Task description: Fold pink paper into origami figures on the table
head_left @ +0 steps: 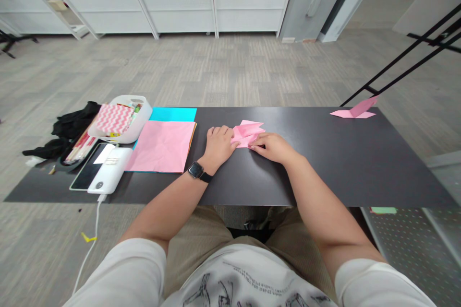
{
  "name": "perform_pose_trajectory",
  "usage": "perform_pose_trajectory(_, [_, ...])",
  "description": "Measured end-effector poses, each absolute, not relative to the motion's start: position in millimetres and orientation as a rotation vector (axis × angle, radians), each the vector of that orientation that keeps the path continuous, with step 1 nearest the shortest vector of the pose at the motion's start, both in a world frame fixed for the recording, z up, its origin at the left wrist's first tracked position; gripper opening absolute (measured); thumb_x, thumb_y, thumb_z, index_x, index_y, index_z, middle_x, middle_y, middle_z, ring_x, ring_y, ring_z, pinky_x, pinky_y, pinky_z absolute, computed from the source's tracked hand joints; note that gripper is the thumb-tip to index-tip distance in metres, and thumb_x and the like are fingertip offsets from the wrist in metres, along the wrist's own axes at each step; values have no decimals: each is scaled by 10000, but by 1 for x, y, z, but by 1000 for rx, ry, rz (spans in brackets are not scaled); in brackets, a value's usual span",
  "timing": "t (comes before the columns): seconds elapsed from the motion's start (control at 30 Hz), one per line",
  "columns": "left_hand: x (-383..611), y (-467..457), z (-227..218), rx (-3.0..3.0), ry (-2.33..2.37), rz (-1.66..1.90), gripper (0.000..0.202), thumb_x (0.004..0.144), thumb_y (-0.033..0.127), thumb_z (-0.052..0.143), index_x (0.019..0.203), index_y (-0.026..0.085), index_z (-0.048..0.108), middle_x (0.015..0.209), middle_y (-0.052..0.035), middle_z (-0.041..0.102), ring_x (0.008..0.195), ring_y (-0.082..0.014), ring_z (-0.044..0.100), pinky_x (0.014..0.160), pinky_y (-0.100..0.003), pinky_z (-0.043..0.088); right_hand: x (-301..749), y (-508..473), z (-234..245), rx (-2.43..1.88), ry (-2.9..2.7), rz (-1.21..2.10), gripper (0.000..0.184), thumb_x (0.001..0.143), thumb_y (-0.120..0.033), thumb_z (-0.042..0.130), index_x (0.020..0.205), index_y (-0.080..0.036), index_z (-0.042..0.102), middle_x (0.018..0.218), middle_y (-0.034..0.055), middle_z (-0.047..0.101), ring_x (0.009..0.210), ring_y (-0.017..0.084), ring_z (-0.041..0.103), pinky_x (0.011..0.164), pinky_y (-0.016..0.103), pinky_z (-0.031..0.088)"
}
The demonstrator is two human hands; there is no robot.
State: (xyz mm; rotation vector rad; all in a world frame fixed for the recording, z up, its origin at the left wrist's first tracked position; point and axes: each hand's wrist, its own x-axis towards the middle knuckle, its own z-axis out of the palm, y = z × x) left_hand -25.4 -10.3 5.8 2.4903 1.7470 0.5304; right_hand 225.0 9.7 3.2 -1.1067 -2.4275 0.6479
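Observation:
A partly folded piece of pink origami paper (248, 133) lies on the dark table in front of me, with raised flaps and creases. My left hand (220, 144), below a black watch, holds its left edge, thumb on the near corner. At the paper's right near corner, my right hand (270, 146) pinches the edge between thumb and fingers. Part of the paper is hidden under the fingers. Left of my hands lies a stack of square paper (163, 146) with a creased pink sheet on top.
A finished-looking pink folded shape (355, 111) stands at the table's far right. On the left are a white basket (144, 115), a white power bank (110, 172) with a cable, a phone (88, 168), black cloth (75, 120) and a dark pen tray (68, 165).

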Motion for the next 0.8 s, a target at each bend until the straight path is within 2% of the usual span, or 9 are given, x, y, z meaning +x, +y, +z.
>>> perform_pose_trajectory(0.13, [-22,-16,10,2624,1646,585,227,961,300,757,1182,251,738,1394,-122,646,1318,-345,553,1291,-603,270,225,10,4,-1087,-2482,624,216,1012,-272,658,963,-278,867,1004,50,823,948,233,742,905,368,544])
perform_pose_trajectory(0.23, [-18,-18,10,2715,1507,592,186,999,243,681,1131,297,800,1523,-85,592,1433,-325,495,1339,-631,208,225,10,6,-1086,-2487,630,228,1003,-230,651,915,-260,859,952,43,806,882,206,726,850,335,525])
perform_pose_trajectory(0.33, [-17,-17,6,2753,1399,586,234,1023,227,631,1064,310,847,1571,-61,574,1484,-315,463,1350,-660,185,225,9,8,-1064,-2520,622,227,1009,-240,654,908,-238,856,915,49,779,854,194,709,830,318,508])
perform_pose_trajectory(0.53, [-17,-19,5,2795,1348,584,225,1007,252,654,1047,312,867,1506,-66,637,1444,-322,510,1342,-682,211,226,8,9,-1154,-2535,591,235,1032,-288,639,1004,-269,871,988,52,808,943,215,726,876,316,510])
perform_pose_trajectory(0.67, [-15,-24,8,2838,1262,558,219,1004,350,665,1058,278,865,1409,-70,709,1387,-331,552,1363,-683,155,230,11,9,-1325,-2517,511,259,1039,-316,619,1033,-305,878,1005,37,823,946,218,732,829,305,496])
perform_pose_trajectory(0.8, [-13,-26,6,2831,1205,513,276,1019,401,643,1144,249,837,1264,-61,781,1303,-311,598,1375,-666,127,234,14,8,-1455,-2504,432,290,1056,-352,593,1060,-313,880,983,40,826,923,222,738,804,307,489])
